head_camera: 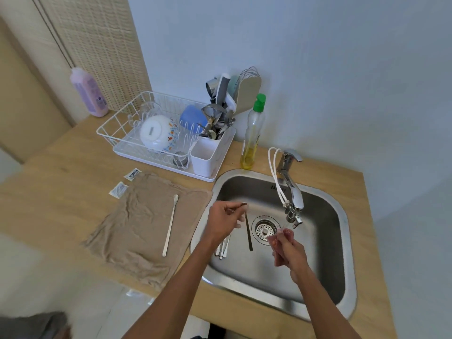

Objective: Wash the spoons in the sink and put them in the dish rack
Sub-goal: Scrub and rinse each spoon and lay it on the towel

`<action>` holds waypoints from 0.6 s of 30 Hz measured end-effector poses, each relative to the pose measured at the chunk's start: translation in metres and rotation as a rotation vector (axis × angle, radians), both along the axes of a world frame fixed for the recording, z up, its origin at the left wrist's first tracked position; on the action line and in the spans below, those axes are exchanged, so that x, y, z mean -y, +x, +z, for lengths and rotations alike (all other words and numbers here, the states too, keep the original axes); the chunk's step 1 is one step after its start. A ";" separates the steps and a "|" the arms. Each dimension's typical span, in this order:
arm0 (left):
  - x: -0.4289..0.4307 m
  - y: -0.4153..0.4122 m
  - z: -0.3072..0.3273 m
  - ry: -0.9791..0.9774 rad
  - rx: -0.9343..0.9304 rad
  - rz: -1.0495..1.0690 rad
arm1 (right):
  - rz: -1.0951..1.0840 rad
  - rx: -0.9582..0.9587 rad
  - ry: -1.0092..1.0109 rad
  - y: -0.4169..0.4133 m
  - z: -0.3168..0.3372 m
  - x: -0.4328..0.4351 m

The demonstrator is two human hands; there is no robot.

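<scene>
Over the steel sink (pixel 325 241) my left hand (pixel 223 222) pinches a dark-handled spoon (pixel 248 231) by its bowl end, the handle hanging down. Several more spoons (pixel 223 249) lie in the basin under that hand. My right hand (pixel 291 252) grips a pink sponge (pixel 280 241) under the faucet (pixel 292 194), where water runs. A long white spoon (pixel 170 225) lies on the brown cloth (pixel 137 231) left of the sink. The white dish rack (pixel 117 128) stands at the back, its cutlery cup (pixel 208 152) full of utensils.
A green-capped soap bottle (pixel 253 133) stands between the rack and the faucet. A purple bottle (pixel 89 92) is at the far left by the wall. Two small sachets (pixel 126 183) lie near the cloth. A white bowl (pixel 156 132) and a blue cup (pixel 192 118) sit in the rack.
</scene>
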State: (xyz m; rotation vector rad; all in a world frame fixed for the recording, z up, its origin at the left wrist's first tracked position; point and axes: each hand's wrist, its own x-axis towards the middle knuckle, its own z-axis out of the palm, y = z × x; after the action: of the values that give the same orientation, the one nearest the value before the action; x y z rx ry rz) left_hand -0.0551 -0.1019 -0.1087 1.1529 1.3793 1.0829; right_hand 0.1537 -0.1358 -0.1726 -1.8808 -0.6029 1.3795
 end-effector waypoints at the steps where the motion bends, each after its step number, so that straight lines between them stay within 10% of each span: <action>1: 0.000 -0.006 0.005 0.037 -0.019 0.042 | 0.000 -0.007 0.000 -0.001 0.000 0.001; 18: -0.024 -0.148 0.004 -0.006 -0.600 0.358 | 0.008 -0.048 -0.060 -0.006 -0.007 0.000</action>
State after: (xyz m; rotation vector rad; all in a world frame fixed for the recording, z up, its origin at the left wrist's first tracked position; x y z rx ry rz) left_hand -0.2031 -0.0778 -0.1047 1.3184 2.1167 1.0112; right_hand 0.1475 -0.1359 -0.1797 -1.8887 -0.5519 1.4582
